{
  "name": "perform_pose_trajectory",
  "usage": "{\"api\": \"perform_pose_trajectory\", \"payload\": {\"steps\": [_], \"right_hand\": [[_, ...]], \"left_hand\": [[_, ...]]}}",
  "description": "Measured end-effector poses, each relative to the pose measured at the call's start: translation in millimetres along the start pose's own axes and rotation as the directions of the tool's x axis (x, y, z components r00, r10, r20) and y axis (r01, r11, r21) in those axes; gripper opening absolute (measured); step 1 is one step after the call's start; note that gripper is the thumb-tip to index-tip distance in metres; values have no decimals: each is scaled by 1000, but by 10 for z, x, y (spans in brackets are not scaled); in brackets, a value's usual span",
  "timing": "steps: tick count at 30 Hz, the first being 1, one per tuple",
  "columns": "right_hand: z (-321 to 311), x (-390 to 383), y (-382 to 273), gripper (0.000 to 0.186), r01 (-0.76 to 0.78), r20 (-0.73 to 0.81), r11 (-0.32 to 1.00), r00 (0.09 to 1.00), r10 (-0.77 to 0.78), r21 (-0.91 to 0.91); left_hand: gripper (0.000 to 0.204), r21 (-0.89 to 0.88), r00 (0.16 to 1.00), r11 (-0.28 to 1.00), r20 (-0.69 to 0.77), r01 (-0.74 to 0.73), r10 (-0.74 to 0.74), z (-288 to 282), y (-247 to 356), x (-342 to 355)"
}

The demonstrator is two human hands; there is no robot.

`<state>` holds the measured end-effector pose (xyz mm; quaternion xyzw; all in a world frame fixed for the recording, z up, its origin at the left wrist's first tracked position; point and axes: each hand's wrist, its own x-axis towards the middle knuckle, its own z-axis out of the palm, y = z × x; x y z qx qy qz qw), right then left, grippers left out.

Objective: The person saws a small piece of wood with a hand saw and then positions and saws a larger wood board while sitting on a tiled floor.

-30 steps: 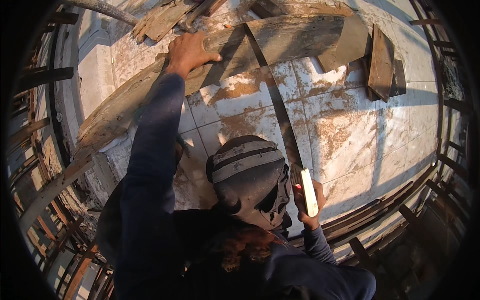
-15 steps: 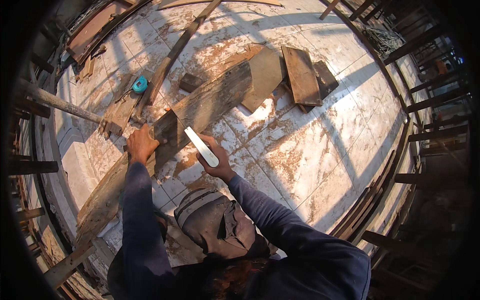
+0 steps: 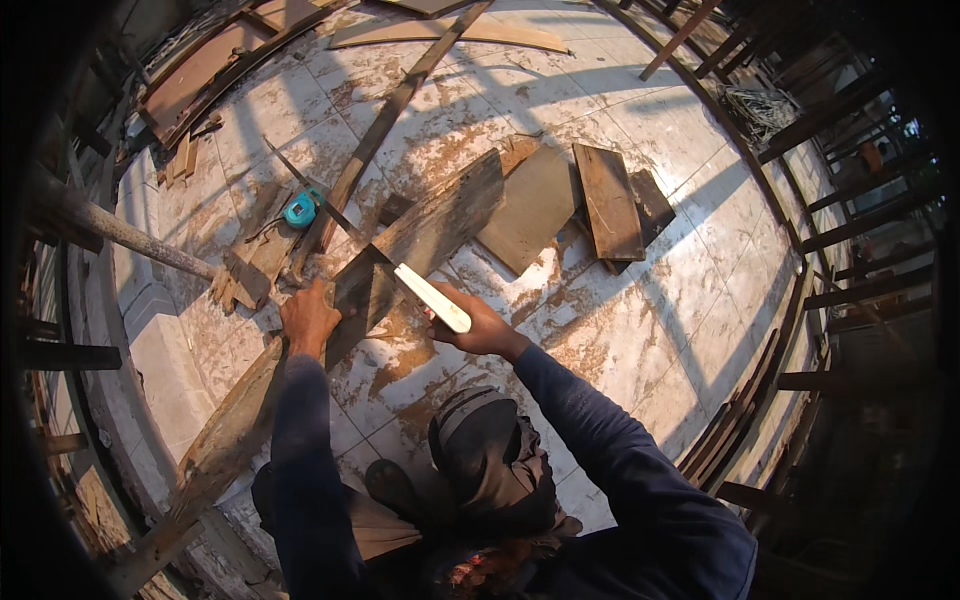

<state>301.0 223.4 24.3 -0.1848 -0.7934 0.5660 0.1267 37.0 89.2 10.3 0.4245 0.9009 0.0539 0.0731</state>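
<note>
My right hand (image 3: 478,320) is closed round the white handle of a hand saw (image 3: 436,302). Its long dark blade points up and left, lying across a weathered wooden plank (image 3: 445,208). The plank slants from lower left to upper middle. My left hand (image 3: 308,318) grips the plank's left edge just below the blade, thumb on the top face. Beyond that hand, a teal tape measure (image 3: 300,210) rests on a short board (image 3: 255,235), close to the blade. Where the saw teeth meet the wood, the depth of any cut cannot be made out.
Short boards (image 3: 608,200) lie stacked right of a flat tan panel (image 3: 530,210). A long narrow beam (image 3: 400,105) crosses the sawdust-strewn tiled floor (image 3: 640,330). A round pole (image 3: 140,232) juts in from the left. Dark strips of wood (image 3: 735,410) line the right side.
My right hand has pushed or drawn the saw so more blade shows beyond the plank. The whole view has shifted, and my knee appears further right. My left hand keeps its hold.
</note>
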Motion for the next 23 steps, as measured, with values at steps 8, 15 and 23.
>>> {"api": "perform_pose_trajectory", "payload": {"steps": [8, 15, 23], "right_hand": [[-162, 316, -265, 79, -109, 226, 993, 967, 114, -35], [219, -223, -406, 47, -57, -329, 998, 943, 49, -15], [619, -310, 219, 60, -92, -441, 995, 893, 93, 23]], "left_hand": [[28, 38, 998, 998, -33, 51, -49, 102, -27, -60], [24, 12, 1000, 1000, -4, 13, -13, 161, 207, -173], [68, -45, 988, 996, 135, 79, -72, 57, 260, -196]]}}
